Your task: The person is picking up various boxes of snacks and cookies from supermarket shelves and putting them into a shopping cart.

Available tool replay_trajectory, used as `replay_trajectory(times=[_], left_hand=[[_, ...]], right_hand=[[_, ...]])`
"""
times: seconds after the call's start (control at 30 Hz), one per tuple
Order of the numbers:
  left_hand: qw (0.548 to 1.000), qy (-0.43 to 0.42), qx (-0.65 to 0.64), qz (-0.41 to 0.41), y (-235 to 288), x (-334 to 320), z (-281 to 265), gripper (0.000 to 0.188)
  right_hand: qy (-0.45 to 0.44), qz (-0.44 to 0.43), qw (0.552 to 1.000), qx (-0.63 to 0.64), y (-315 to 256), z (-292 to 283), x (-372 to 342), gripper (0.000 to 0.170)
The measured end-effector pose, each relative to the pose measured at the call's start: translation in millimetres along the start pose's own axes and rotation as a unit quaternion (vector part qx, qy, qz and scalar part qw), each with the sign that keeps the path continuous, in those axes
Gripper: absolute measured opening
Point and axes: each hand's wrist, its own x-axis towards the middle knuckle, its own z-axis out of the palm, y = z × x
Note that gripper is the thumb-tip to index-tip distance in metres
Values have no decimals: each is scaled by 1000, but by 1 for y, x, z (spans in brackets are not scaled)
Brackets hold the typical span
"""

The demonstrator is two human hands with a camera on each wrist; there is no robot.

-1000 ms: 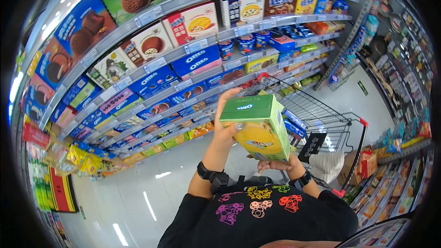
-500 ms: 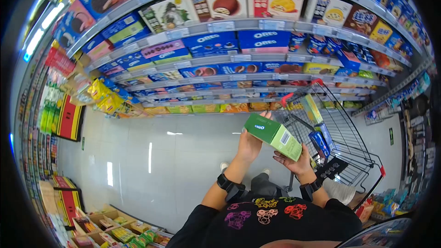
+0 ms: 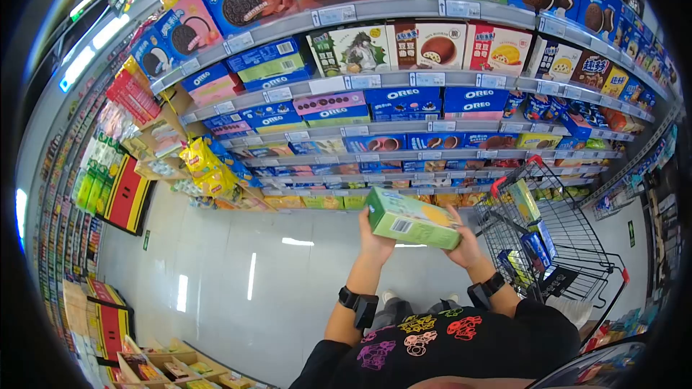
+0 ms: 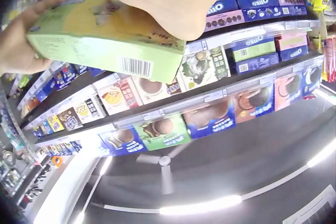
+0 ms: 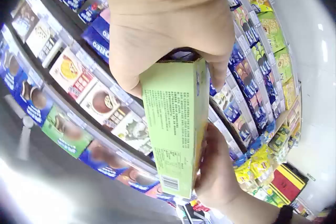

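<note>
In the head view, from the box (image 3: 414,219), the way at 12 o'clock is barred by the shelves (image 3: 396,128). At 3 o'clock it is blocked by the cart (image 3: 577,241), whose wall is met near the right hand (image 3: 467,246). At 6 o'clock, room is limited by the torso (image 3: 422,353). Free space is left over the floor (image 3: 216,259) between 8 and 9, bounded farther out by bins (image 3: 173,361) at 8 and yellow bags (image 3: 205,167) past 9.
</note>
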Motion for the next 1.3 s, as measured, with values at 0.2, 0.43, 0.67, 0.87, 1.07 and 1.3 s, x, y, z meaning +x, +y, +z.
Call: replay_trajectory(times=[0.2,0.43,0.67,0.87,1.07,1.3], left_hand=[[996,-36,-76,8,47,-15,-14,63],[995,-46,-88,8,44,5,-23,58],[996,4,59,64,56,-8,-24,57],[933,-160,-192,261,106,-59,-60,67],[909,89,21,406,178,-78,-122,47],[887,200,19,416,299,-129,-189,40]], right_hand=[[2,0,1000,-16,36,33,29,63],[-2,120,993,16,47,12,41,48],[1,234,970,67,58,25,75,50],[-68,280,957,30,121,52,129,40],[-259,38,911,-318,195,156,156,59],[-437,-229,657,-571,307,253,199,84]])
